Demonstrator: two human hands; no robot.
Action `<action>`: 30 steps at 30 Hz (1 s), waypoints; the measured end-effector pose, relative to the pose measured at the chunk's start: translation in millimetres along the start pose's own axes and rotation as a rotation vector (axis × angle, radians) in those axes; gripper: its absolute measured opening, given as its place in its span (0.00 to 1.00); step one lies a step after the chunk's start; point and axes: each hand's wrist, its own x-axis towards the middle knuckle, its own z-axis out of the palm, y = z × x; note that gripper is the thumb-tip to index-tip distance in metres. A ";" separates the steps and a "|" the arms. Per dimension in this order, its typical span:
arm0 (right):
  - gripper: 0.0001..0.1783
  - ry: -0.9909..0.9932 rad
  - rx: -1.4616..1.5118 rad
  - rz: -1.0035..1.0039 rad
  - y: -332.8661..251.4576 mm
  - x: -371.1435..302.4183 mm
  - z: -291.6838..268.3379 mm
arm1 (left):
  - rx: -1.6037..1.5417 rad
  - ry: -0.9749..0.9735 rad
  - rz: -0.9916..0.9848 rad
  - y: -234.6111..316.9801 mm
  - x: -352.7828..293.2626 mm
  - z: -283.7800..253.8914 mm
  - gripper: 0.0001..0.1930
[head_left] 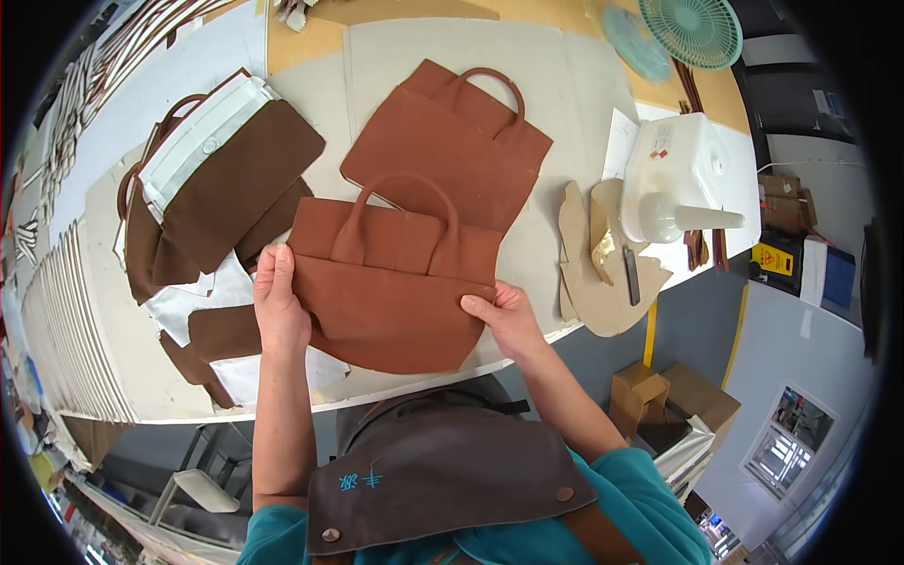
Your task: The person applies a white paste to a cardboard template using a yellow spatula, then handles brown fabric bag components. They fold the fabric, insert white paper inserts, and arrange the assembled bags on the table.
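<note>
Between my hands is a reddish-brown leather bag panel (395, 315) with a looped handle along its upper part. My left hand (280, 297) pinches its left edge, thumb on the front face. At the right edge, my right hand (508, 315) grips the same panel, its thumb also on the front. The panel is raised toward me over the table's near edge, and its back is hidden. Just beyond it lies a second reddish-brown bag panel (452, 137) with a similar handle, flat on the pale table covering (311, 122).
At left sit dark brown bag pieces (245, 179) with white lining. To the right are a white plastic container (673, 160), tan pattern pieces (603, 301) and a dark bar-shaped tool (631, 275). A green basket (692, 28) stands far right; cardboard boxes (640, 395) sit below the table.
</note>
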 end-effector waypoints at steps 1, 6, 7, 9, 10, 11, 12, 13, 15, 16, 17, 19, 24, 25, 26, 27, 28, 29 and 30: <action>0.14 -0.009 -0.012 -0.018 -3.8 4.3 -3.9 | -0.016 0.031 -0.003 0.8 -1.2 1.3 0.09; 0.16 -0.065 -0.075 -0.047 -32.7 40.9 -12.3 | -0.018 0.098 0.108 36.9 10.6 26.1 0.09; 0.18 -0.097 -0.035 -0.082 -42.7 54.2 -12.4 | 0.021 0.086 0.204 54.8 12.9 36.6 0.08; 0.22 -0.064 -0.050 -0.174 -64.6 70.5 -3.9 | 0.142 0.117 0.425 93.7 15.4 75.4 0.09; 0.24 -0.009 -0.103 -0.226 -84.2 71.9 12.2 | 0.266 0.010 0.564 110.4 17.6 88.3 0.10; 0.26 0.048 -0.160 -0.276 -96.9 73.3 21.3 | 0.473 -0.008 0.647 115.5 20.1 102.2 0.10; 0.29 -0.003 -0.121 -0.300 -103.3 74.0 27.6 | 0.685 -0.017 0.729 119.8 18.5 118.2 0.10; 0.33 -0.050 -0.080 -0.324 -108.2 74.7 32.1 | 0.900 -0.027 0.805 118.2 17.5 135.0 0.10; 0.39 -0.173 0.060 -0.358 -112.7 76.8 38.3 | 1.100 -0.099 0.749 95.9 16.0 170.0 0.09; 0.42 -0.232 0.158 -0.372 -112.7 76.0 36.6 | 1.120 -0.188 0.687 76.5 17.9 178.8 0.08; 0.45 -0.300 0.261 -0.382 -111.9 76.4 36.1 | 1.148 -0.269 0.623 58.0 19.2 180.7 0.09; 0.49 -0.244 0.186 -0.309 -109.0 77.9 27.4 | 1.265 -0.431 0.432 27.0 18.5 180.5 0.11; 0.45 0.010 0.253 -0.034 -82.9 89.1 -5.3 | 1.145 -0.522 0.438 -65.9 20.9 133.1 0.17; 0.45 0.018 0.233 0.002 -78.4 87.5 -8.9 | 1.187 -0.532 0.482 -74.7 20.8 125.3 0.18; 0.47 0.038 0.199 -0.009 -75.1 89.2 -12.7 | 1.230 -0.540 0.539 -79.1 23.5 119.9 0.18; 0.46 0.059 0.202 -0.012 -72.0 90.1 -16.1 | 1.272 -0.546 0.596 -83.8 25.7 115.9 0.19; 0.44 0.080 0.203 -0.014 -69.2 90.9 -18.9 | 1.275 -0.535 0.655 -89.3 28.1 113.4 0.19; 0.43 0.100 0.204 -0.012 -65.1 91.0 -21.5 | 1.279 -0.521 0.711 -93.4 29.4 111.7 0.20; 0.42 0.096 0.187 -0.005 -61.5 91.1 -25.2 | 1.282 -0.506 0.766 -97.1 30.5 110.0 0.20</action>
